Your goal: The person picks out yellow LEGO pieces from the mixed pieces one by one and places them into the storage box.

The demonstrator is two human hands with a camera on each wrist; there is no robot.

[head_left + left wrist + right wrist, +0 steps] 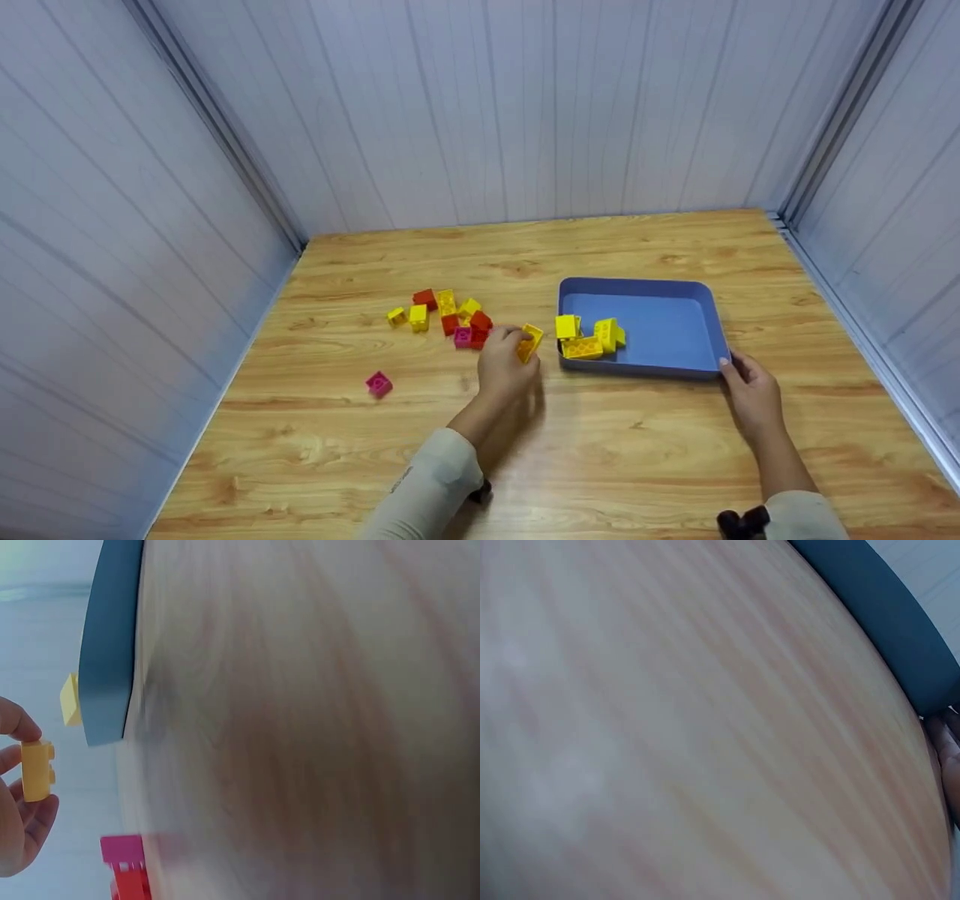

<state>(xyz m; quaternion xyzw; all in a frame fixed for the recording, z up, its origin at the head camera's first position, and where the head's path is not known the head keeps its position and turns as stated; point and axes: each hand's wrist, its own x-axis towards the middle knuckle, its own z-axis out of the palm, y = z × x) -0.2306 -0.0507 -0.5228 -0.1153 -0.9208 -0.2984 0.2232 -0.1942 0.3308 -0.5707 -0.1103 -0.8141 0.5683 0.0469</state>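
Note:
My left hand (505, 369) pinches a yellow toy brick (532, 342) between thumb and fingers, just left of a blue-grey tray (664, 326). In the left wrist view the brick (36, 772) is held above table height, apart from the tray's wall (111, 645). With the thumb on the rim and the fingers around the outside, my right hand (756, 396) grips the tray's near right corner. Several yellow bricks (583, 348) lie at the tray's left end. The right wrist view catches only part of the right hand (949, 757) beside the tray wall (892, 615).
A loose group of yellow, red and pink bricks (463, 337) lies left of the tray, partly behind my left hand. One pink brick (379, 385) sits apart, nearer the front. Pale panel walls (480, 112) stand around the wooden table (637, 457).

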